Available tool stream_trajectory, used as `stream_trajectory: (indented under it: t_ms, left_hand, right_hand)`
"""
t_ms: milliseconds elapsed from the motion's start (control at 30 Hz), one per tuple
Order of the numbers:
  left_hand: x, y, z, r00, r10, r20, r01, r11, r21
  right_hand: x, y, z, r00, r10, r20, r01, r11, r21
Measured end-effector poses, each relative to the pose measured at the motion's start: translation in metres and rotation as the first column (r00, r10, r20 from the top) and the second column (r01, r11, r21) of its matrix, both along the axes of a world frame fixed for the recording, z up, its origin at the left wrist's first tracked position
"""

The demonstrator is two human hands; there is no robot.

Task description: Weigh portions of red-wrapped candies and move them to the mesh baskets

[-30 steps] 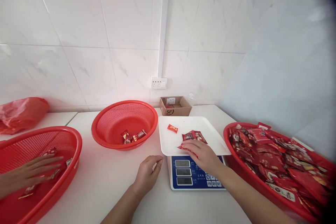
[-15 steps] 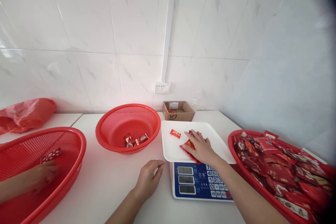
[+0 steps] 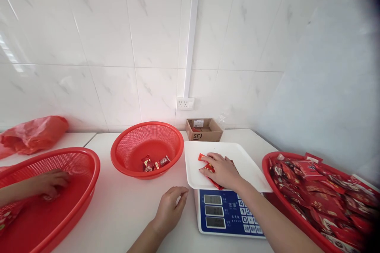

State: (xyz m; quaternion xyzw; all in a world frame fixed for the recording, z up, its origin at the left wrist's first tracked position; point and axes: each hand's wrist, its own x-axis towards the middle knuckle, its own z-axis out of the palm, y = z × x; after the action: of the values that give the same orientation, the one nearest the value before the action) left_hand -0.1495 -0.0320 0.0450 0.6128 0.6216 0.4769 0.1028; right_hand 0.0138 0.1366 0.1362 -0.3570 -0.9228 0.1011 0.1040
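On the white tray (image 3: 243,160) of a digital scale, my right hand (image 3: 223,169) is curled over red candy packets (image 3: 212,178). Their ends poke out between and below my fingers, and the palm hides the rest. My left hand (image 3: 172,207) hovers over or rests on the white table in front of the scale, loosely bent, thumb apart from the fingers, holding nothing. Below the tray is the blue scale panel (image 3: 216,215), partly covered by my right forearm. To the right, a red basin (image 3: 268,166) is heaped with red candy packets (image 3: 323,193).
A red perforated basket (image 3: 130,140) with several wrapped candies (image 3: 156,164) stands left of the scale. Another person's hand (image 3: 52,184) is inside the red basket (image 3: 89,166) at far left. A cardboard box (image 3: 204,135) and a red plastic bag (image 3: 38,134) sit near the wall.
My right hand has shifted slightly left over the tray, reaching the small packet and curling over the packets. My left hand stays put. The other person's hand has moved within the left basket.
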Motion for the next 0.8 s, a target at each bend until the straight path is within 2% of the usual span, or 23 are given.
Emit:
stream_trajectory:
  t_ms: [100, 267, 367, 467, 600, 700, 733, 800]
  left_hand:
    - [0.001, -0.001, 0.001, 1.000, 0.000, -0.005, 0.000, 1.000, 0.003]
    - [0.001, -0.002, 0.002, 1.000, -0.004, -0.012, 0.004, 1.000, 0.010]
    - [0.000, -0.001, 0.002, 1.000, 0.001, 0.000, -0.001, 1.000, 0.013]
    - [-0.001, 0.000, 0.001, 1.000, 0.005, 0.003, -0.005, 1.000, 0.015]
    - [-0.001, -0.001, 0.002, 1.000, 0.001, 0.002, -0.002, 1.000, 0.019]
    - [0.000, -0.002, 0.004, 1.000, -0.005, 0.010, 0.004, 1.000, 0.018]
    - [0.000, -0.002, 0.004, 1.000, -0.004, 0.012, 0.003, 1.000, 0.020]
    - [0.000, -0.001, 0.004, 1.000, 0.000, 0.013, 0.000, 1.000, 0.022]
  right_hand:
    - [0.015, 0.008, -0.006, 0.990, -0.088, -0.108, 0.089, 0.996, 0.005]
    - [0.043, 0.007, -0.017, 0.968, -0.075, -0.241, 0.041, 0.989, -0.143]
    - [0.069, -0.004, -0.015, 0.933, -0.160, -0.323, 0.108, 0.979, -0.172]
    - [0.110, -0.012, -0.008, 0.872, -0.297, -0.390, 0.270, 0.955, -0.125]
    - [0.181, -0.014, -0.003, 0.783, -0.504, -0.364, 0.508, 0.856, -0.095]
    - [0.231, -0.010, -0.011, 0.719, -0.622, -0.309, 0.624, 0.774, -0.108]
    - [0.245, -0.008, -0.017, 0.710, -0.642, -0.290, 0.643, 0.759, -0.105]
    - [0.265, -0.003, -0.029, 0.725, -0.641, -0.252, 0.643, 0.761, -0.085]
